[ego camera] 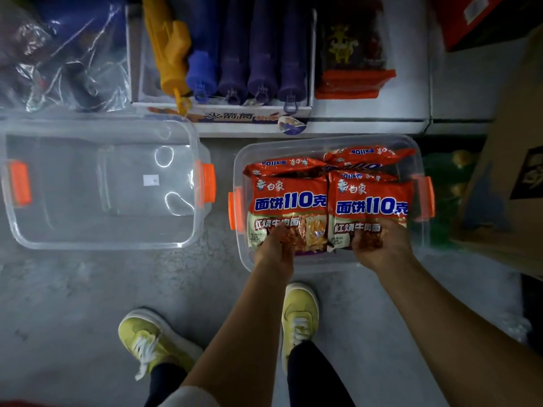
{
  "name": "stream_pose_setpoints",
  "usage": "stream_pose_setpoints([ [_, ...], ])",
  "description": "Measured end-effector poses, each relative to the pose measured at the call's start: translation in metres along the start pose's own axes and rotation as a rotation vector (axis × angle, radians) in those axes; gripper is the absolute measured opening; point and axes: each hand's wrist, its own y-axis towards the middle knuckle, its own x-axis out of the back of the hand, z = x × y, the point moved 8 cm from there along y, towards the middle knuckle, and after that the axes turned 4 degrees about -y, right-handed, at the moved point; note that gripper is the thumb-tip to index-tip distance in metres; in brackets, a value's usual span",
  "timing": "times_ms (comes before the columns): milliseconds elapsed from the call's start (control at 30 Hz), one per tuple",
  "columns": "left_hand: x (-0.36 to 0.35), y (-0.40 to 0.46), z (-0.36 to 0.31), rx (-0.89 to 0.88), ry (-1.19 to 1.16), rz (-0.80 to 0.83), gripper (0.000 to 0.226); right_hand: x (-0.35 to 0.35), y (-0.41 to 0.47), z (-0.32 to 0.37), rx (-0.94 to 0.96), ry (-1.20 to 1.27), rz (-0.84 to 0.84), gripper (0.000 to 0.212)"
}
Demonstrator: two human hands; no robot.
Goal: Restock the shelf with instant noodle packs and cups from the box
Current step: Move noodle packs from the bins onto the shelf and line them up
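The left hand (274, 242) has its grip clamped on the near edge of the left noodle pack (289, 207), and the right hand (379, 242) grips the near edge of the right noodle pack (370, 207) just beside it. Both packs lie on top of more packs (367, 157) inside the clear box (244, 160) with orange latches, which sits on the floor (73, 304). To its left stands a second clear box (188, 230), well apart. On the far side, the shelf (367, 118) carries a tray of toy tubes (229, 69).
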Motion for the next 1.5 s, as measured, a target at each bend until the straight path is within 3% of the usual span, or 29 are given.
stream_pose_setpoints([
  [100,-0.004,0.002,-0.001,-0.019,0.017,0.014,0.048,0.009,0.01,-0.007,-0.036,-0.024,-0.006,0.019],
  [267,-0.005,0.007,-0.006,-0.049,0.058,-0.01,0.064,0.013,0.012,-0.011,-0.043,-0.118,-0.062,0.021],
  [500,-0.017,-0.005,-0.015,-0.053,-0.01,0.125,0.046,0.002,0.001,-0.001,0.058,-0.073,-0.034,0.045],
  [733,0.012,-0.035,-0.031,-0.136,0.027,0.109,0.053,0.013,-0.036,-0.002,0.084,-0.107,-0.032,0.019],
  [1133,0.015,-0.148,-0.061,-0.239,0.006,0.243,0.048,-0.047,-0.173,-0.033,0.074,-0.073,0.24,0.011],
  [1400,0.022,-0.25,-0.105,-0.356,-0.137,0.263,0.045,-0.088,-0.274,-0.044,0.126,-0.203,0.336,0.041],
  [1500,0.025,-0.289,-0.119,-0.368,-0.197,0.286,0.053,-0.103,-0.314,-0.038,0.169,-0.265,0.357,0.055],
])
